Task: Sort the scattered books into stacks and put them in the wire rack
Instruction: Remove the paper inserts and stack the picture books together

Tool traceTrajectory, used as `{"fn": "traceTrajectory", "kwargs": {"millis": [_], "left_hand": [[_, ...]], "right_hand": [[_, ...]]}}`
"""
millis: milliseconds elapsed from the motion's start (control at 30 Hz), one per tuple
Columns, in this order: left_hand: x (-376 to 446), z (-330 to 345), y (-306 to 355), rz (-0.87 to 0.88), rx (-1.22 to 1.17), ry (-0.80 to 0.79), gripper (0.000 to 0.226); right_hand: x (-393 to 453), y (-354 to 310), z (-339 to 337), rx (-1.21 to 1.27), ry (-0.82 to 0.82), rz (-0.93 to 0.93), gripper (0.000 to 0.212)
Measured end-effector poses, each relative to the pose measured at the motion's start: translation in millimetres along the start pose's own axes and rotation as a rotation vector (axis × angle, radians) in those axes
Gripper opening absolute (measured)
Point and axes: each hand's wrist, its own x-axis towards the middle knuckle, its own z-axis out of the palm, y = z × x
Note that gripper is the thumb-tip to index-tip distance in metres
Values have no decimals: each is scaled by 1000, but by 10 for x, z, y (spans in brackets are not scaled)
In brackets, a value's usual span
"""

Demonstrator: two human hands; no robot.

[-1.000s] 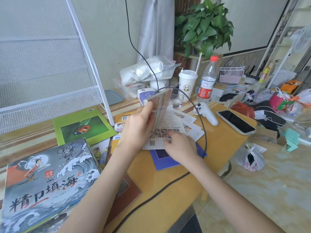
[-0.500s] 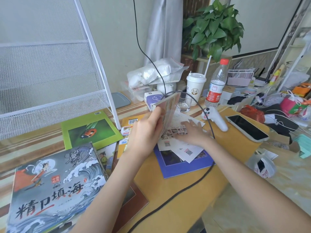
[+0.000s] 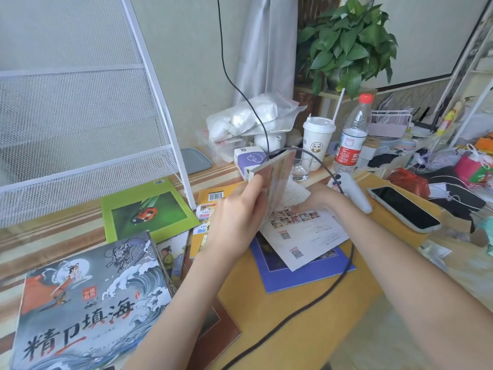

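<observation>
Cluttered yellow desk (image 3: 306, 303), wire rack (image 3: 80, 145) upper left. Centre frame, left hand (image 3: 240, 217) grips a thin-book stack (image 3: 274, 182) upright, likely to gather more; right hand (image 3: 317, 201) presses flat on white booklets (image 3: 306, 236) atop a blue book (image 3: 301, 273). Big books lie lower left.

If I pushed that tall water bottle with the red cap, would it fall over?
Probably, yes. The water bottle is tall and narrow and stands upright, so a push near the red cap would likely tip it. It looks like thin clear plastic, so it is probably light. Once down, its round body could roll toward the cup beside it.
</observation>
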Motion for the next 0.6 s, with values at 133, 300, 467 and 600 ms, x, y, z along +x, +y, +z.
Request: {"fn": "traceTrajectory", "kwargs": {"millis": [133,300,467,600], "left_hand": [[-9,13,18,-6,12,-6,28],[-5,7,41,10,13,7,26],[4,-23,34,43,14,24,17],[6,-36,26,50,3,36,7]], "right_hand": [[-178,-81,-70,-72,-32,99,97],[-250,-73,-118,-28,-105,157,99],[-305,54,-183,517,-117,172,75],[-435,55,-117,1010,-295,157,27]]}}
